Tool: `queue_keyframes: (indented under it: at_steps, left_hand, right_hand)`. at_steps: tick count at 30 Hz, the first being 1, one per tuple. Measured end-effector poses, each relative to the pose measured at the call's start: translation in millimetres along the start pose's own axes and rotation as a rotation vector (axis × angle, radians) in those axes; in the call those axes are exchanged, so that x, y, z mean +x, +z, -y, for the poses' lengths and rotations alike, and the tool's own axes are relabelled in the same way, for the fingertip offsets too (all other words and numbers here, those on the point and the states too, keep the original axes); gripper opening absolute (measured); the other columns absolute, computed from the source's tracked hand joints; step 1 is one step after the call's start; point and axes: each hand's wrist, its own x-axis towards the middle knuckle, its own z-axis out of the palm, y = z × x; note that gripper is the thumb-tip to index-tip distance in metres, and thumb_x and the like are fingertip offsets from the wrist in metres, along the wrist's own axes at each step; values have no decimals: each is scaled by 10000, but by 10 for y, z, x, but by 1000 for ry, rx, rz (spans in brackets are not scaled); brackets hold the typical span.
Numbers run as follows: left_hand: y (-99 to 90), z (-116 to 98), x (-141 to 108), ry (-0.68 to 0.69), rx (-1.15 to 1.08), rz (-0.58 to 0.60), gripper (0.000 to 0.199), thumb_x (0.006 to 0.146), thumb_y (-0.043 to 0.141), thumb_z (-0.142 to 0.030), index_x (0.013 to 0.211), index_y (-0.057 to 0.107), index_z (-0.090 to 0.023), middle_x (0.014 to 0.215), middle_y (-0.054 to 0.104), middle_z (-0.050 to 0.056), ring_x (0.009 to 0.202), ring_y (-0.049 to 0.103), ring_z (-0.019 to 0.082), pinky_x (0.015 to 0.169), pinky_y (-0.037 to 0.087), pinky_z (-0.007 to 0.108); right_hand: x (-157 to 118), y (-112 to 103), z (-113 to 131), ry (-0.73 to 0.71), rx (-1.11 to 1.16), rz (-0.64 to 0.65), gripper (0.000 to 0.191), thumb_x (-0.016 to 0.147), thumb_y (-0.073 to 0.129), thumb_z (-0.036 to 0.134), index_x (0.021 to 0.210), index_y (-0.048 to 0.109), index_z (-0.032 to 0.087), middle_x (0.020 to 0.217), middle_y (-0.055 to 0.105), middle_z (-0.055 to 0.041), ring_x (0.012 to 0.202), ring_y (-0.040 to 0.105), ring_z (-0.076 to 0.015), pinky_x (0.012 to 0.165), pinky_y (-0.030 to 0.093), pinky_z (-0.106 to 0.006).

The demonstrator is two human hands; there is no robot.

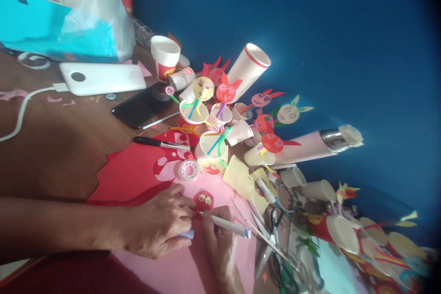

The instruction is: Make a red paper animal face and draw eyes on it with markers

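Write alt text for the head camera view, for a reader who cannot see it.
Two hands work over pink paper: the left hand steadies a small red paper face while the right hand holds a white stick to it. Behind them, paper cups topped with paper animal faces on colored straws stand before a blue wall.

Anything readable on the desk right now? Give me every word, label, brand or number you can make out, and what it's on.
White power bank: small marks near one end, too blurred to read.
Black marker: any print on it is too small to read.
No other readable text is in view.
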Motion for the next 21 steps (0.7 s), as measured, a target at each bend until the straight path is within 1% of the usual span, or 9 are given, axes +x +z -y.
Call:
queue_keyframes:
  at_steps: [4,7,12,17,21]
  left_hand:
    - [-2,-16,-4,-33,11,9,186,943,656,-338,812,645,-207,915,760,-21,1025,669,219,1014,275,393]
    - [8,-15,-15,-41,3,22,173,933,665,-332,812,641,-211,924,763,-21,1060,664,226,1046,252,403]
    - [12,-14,-26,-51,-22,44,130,916,698,-335,881,658,-216,995,769,-27,1079,660,224,1042,254,412]
    - [-6,-23,-15,-44,-38,22,140,898,720,-321,858,650,-207,957,765,-26,1055,668,217,1032,275,405]
    - [-17,-30,-3,-50,-39,21,157,891,728,-305,819,627,-208,936,766,-17,1036,669,219,1025,295,406]
  right_hand:
    - [-5,11,-20,-12,8,20,285,1015,500,312,740,482,241,534,463,77,423,426,-98,390,356,-218]
    - [-28,25,-55,4,6,18,270,1013,514,302,751,489,240,537,473,79,429,443,-97,399,365,-214]
    - [-48,29,-74,-7,-42,42,236,992,531,260,762,490,230,539,493,85,415,461,-84,407,363,-197]
    - [-31,17,-66,-37,-97,45,233,966,529,240,739,479,223,524,472,91,397,453,-75,410,354,-185]
    - [-39,13,-73,14,-45,31,247,938,561,221,708,473,220,516,447,97,400,430,-69,411,340,-181]
